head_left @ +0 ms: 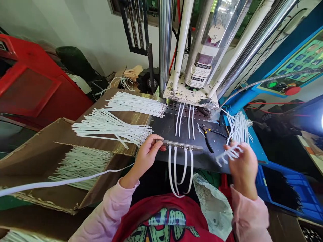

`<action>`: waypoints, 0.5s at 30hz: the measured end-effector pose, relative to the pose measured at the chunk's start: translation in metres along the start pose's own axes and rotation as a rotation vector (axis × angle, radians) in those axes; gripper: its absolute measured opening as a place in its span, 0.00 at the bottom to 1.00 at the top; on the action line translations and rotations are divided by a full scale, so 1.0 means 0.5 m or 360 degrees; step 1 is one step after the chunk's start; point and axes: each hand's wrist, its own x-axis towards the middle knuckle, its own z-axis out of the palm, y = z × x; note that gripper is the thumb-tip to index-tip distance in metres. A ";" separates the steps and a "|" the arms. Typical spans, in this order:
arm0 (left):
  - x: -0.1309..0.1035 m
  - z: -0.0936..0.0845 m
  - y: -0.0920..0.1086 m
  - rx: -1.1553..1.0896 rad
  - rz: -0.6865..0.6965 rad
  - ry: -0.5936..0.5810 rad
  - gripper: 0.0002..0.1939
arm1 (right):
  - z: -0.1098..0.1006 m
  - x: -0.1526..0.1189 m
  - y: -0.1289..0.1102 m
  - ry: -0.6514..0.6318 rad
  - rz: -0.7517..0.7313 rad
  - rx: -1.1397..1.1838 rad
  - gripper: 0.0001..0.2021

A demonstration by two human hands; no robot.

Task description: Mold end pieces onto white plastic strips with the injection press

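My left hand (147, 154) pinches the left end of a narrow metal bar (196, 147) between thumb and fingers, over the front of the dark work plate (161, 126). Several white cords (170, 173) are set in the bar and hang in loops toward my lap. On the right, my right hand (244, 168) is closed on a small, branched white plastic piece (228, 154), slightly blurred. Pliers (208, 138) with dark and yellow handles lie between the hands. Behind the bar, several straight white cords (189, 122) stick out from under the machine head.
Bundles of white cords (133, 102) lie on cardboard at left, above an open cardboard box (37, 198) holding more. Another white bundle (239, 126) sits at right by a blue crate (285, 168). The machine's pale head (174, 89) overhangs the plate. A control panel (300, 64) stands right.
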 end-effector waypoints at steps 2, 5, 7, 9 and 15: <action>0.004 -0.008 -0.011 -0.0058 -0.0039 0.0039 0.10 | -0.077 -0.015 0.008 -0.0065 0.0197 0.0004 0.15; 0.010 -0.014 -0.022 -0.0092 -0.0051 0.0023 0.11 | -0.178 -0.065 0.028 -0.0690 0.0669 -0.0317 0.16; 0.012 -0.014 -0.026 -0.0112 -0.0052 -0.0014 0.12 | -0.224 -0.095 0.046 -0.1143 0.0784 -0.0654 0.16; 0.013 -0.012 -0.027 -0.0126 -0.0050 -0.0045 0.12 | -0.246 -0.110 0.058 -0.1251 0.0675 -0.0986 0.17; 0.016 0.008 -0.001 -0.0099 0.0010 -0.0143 0.11 | -0.114 -0.075 0.010 -0.0676 -0.0109 -0.1090 0.16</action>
